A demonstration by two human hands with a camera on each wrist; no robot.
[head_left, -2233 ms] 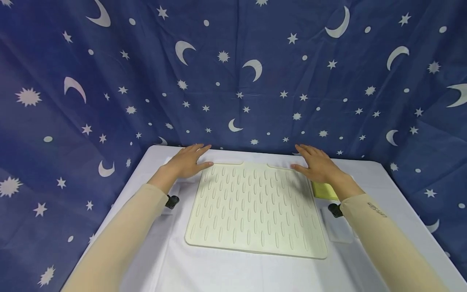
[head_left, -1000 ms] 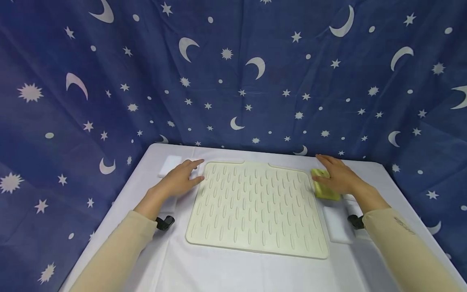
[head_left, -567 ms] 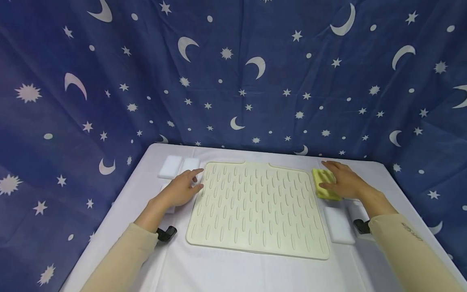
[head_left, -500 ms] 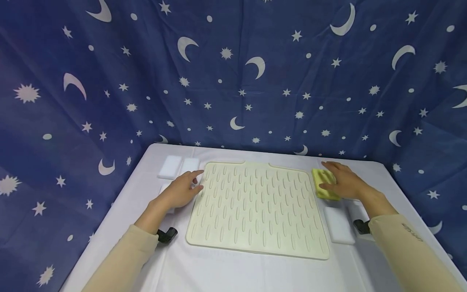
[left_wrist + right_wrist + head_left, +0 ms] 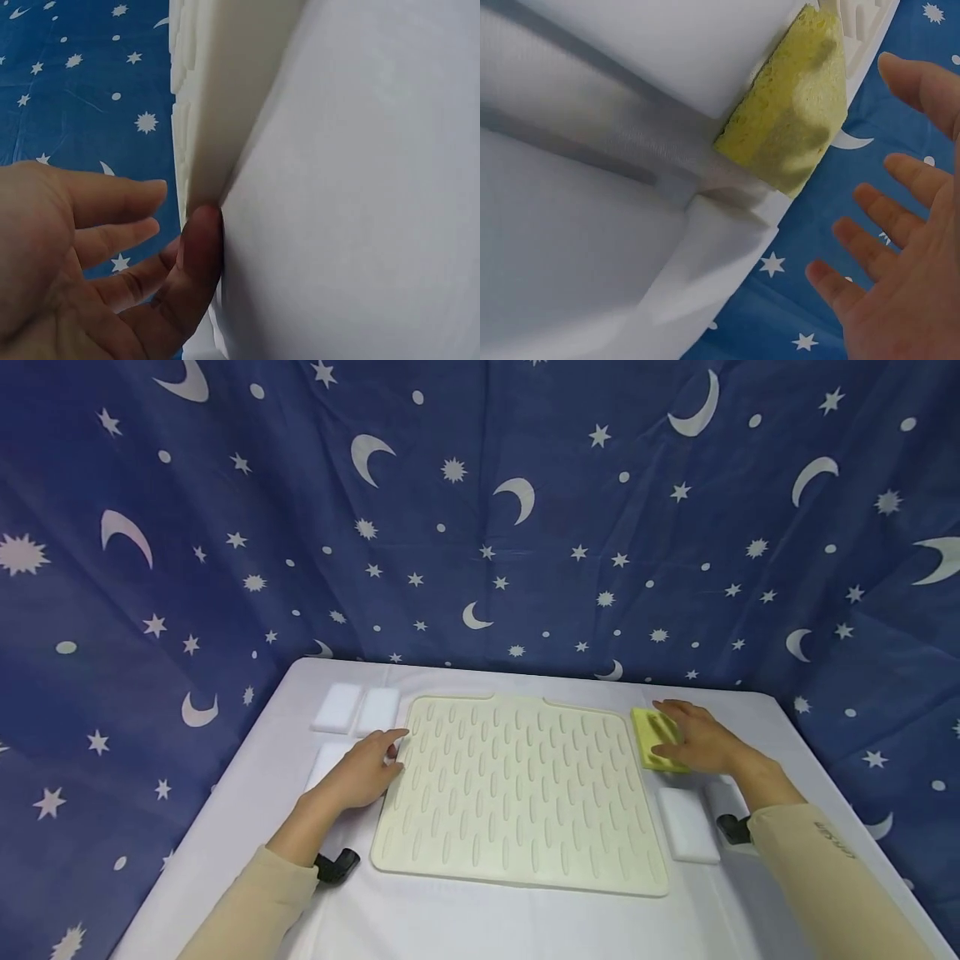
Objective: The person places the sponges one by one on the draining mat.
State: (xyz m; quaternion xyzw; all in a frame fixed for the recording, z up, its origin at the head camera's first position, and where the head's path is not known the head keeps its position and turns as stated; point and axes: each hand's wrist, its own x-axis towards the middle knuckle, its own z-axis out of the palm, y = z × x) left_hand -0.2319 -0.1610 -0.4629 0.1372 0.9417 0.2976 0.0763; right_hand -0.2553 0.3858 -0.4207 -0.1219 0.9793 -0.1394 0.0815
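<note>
A cream drying mat (image 5: 517,793) with rows of raised ridges lies flat on the white-covered table. My left hand (image 5: 365,772) is at its left edge, fingers loosely bent. In the left wrist view, a fingertip of that hand (image 5: 112,262) comes right up to the mat's side (image 5: 225,97). My right hand (image 5: 697,739) hovers by a yellow sponge (image 5: 651,752) at the mat's upper right corner, with its fingers spread. The right wrist view shows the sponge (image 5: 795,105) apart from the hand (image 5: 900,255), whose shadow falls on it.
Left of the mat lie white foam-like blocks (image 5: 337,707), one partly behind my left hand. Another white block (image 5: 688,827) lies right of the mat, with one more beside it near my right wrist. A blue star-and-moon curtain (image 5: 480,527) hangs behind the table.
From over the mat's upper corners, both hands have drawn nearer to me. The left slid down along the left edge; the right moved rightward over the sponge. The mat stayed in place.
</note>
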